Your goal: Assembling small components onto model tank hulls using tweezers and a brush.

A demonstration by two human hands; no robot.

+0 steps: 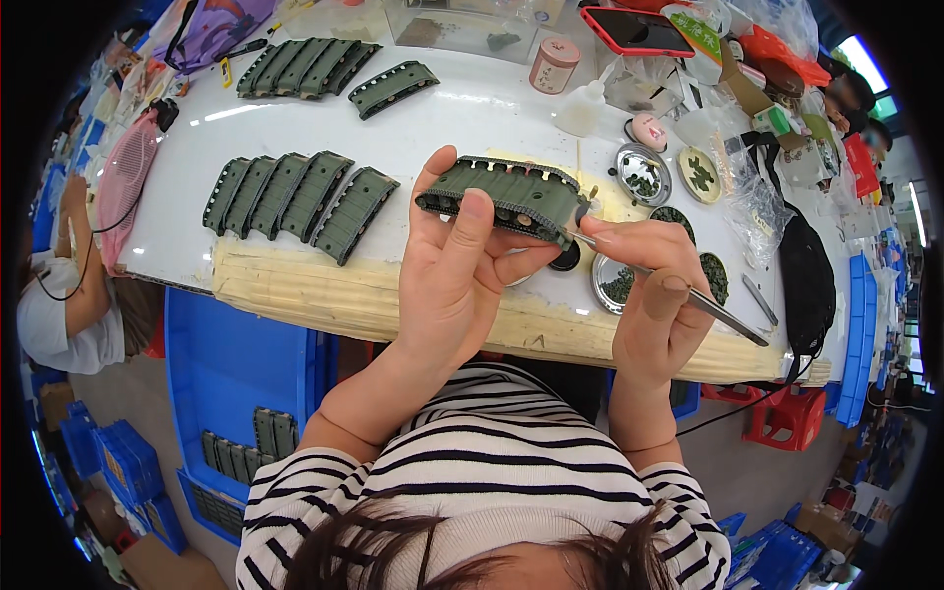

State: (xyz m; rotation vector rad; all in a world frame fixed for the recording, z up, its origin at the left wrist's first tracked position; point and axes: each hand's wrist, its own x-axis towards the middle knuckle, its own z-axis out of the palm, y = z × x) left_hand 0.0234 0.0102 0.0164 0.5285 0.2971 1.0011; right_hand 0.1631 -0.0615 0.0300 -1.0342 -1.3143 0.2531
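In my left hand (454, 251) is a dark green model tank hull (503, 192) with tracks and wheels along its side, gripped between thumb and fingers above the table edge. My right hand (659, 280) is closed on metal tweezers (723, 315), a finger cot on one digit. The tips meet the right end of the hull; whether they pinch a small part I cannot make out. Similar green hulls lie in a row (280, 197) to the left, with another group (307, 67) and a single hull (393, 88) farther back.
Round tins with small green parts (644, 175) stand right of my hands, near a second pair of tweezers (760, 300). A pink canister (556, 65) and red-edged phone (637, 31) lie farther back. A blue crate (231, 364) below left holds more hulls. Someone sits at far left.
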